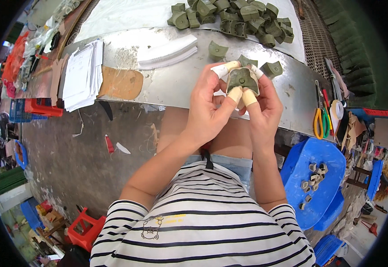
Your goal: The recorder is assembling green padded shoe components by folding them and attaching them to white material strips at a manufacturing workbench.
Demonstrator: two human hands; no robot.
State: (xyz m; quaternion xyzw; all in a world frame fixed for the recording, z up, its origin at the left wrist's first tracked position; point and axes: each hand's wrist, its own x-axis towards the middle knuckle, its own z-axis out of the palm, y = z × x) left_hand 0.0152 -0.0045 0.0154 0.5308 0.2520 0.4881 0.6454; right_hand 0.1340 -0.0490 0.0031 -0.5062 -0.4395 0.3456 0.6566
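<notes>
A green piece (242,80) with a pale rim is pinched by both hands, over the near edge of the metal table (162,88). Its left side is held by the left hand (206,107), its right side by the right hand (266,107). The thumbs (235,94) are pressed on its near edge, and the pointing fingers (223,69) are put at its far side. Yellow wraps are worn on the thumbs, white ones on the pointing fingers.

Just past the hands, loose green bits (218,50) are set on the table, one partly hidden by the fingers. Farther off, a big green pile (247,20) is heaped on a white cloth (127,18). To the left, white strips (167,53), a brown sheet (122,83) and papers (81,73) are laid out. To the right, yellow scissors (318,124) can be seen near a tape roll (337,109). Lower down, small bits (313,177) are kept in a blue tub (294,169)
</notes>
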